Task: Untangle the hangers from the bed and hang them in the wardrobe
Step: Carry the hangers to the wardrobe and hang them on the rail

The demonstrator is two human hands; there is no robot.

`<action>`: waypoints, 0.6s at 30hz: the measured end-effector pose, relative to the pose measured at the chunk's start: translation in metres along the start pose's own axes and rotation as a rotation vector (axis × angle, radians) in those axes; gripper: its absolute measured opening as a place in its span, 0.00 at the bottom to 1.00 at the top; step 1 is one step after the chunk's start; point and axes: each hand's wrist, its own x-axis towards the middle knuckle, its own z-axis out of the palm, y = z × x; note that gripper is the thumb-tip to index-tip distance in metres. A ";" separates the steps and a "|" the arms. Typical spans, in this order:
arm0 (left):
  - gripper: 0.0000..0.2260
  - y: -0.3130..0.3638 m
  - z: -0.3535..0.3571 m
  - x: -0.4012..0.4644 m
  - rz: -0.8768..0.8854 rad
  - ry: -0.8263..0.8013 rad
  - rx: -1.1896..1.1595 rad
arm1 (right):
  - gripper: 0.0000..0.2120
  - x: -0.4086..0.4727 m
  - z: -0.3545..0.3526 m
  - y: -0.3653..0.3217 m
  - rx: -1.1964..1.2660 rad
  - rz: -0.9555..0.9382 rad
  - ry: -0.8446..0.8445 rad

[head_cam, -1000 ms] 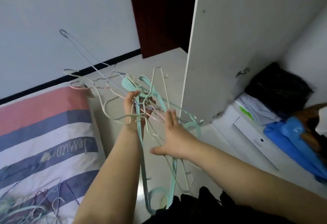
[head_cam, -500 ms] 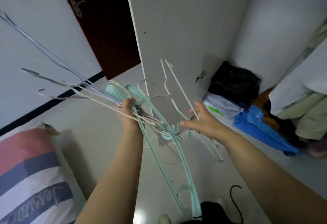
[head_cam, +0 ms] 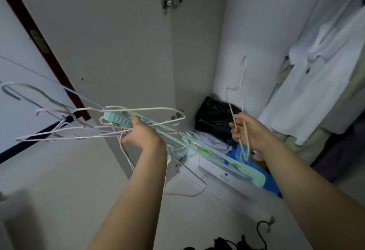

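My left hand (head_cam: 143,135) grips a tangled bunch of hangers (head_cam: 110,120) in the air. My right hand (head_cam: 247,132) pinches one thin hanger (head_cam: 242,99), apart, by the open wardrobe door (head_cam: 122,42).

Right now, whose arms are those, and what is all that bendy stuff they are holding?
The arms belong to a person wearing a camera on their head, so you see what they see, looking down. The left hand holds a tangled bunch of hangers, thin wire ones and thick green ones. The right hand holds one pale hanger pulled free, apart from the bunch. In front is an open wardrobe with white clothes hanging and a black bag at the bottom.
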 end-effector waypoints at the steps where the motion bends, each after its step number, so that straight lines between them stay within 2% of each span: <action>1: 0.16 -0.010 0.010 -0.010 0.002 -0.015 0.060 | 0.06 0.001 -0.010 -0.016 0.006 -0.026 0.012; 2: 0.13 -0.017 0.018 -0.023 0.004 -0.052 0.130 | 0.06 0.002 -0.018 -0.031 0.010 -0.054 0.029; 4: 0.08 -0.022 0.040 -0.043 -0.024 -0.067 0.092 | 0.15 0.005 -0.029 -0.059 0.019 -0.124 0.088; 5: 0.10 -0.023 0.055 -0.051 -0.031 -0.061 0.018 | 0.18 0.006 -0.032 -0.073 0.012 -0.167 0.128; 6: 0.18 -0.025 0.070 -0.056 -0.049 -0.049 -0.050 | 0.18 0.007 -0.035 -0.085 -0.009 -0.206 0.169; 8: 0.25 -0.028 0.095 -0.071 -0.069 -0.067 -0.107 | 0.16 0.009 -0.041 -0.110 -0.081 -0.288 0.267; 11: 0.25 -0.038 0.123 -0.098 -0.072 -0.165 -0.152 | 0.17 0.013 -0.047 -0.148 -0.143 -0.427 0.376; 15: 0.26 -0.054 0.167 -0.111 -0.059 -0.263 -0.169 | 0.21 0.016 -0.050 -0.208 -0.032 -0.568 0.377; 18: 0.27 -0.054 0.195 -0.117 -0.059 -0.314 -0.139 | 0.24 0.018 -0.055 -0.251 -0.018 -0.636 0.455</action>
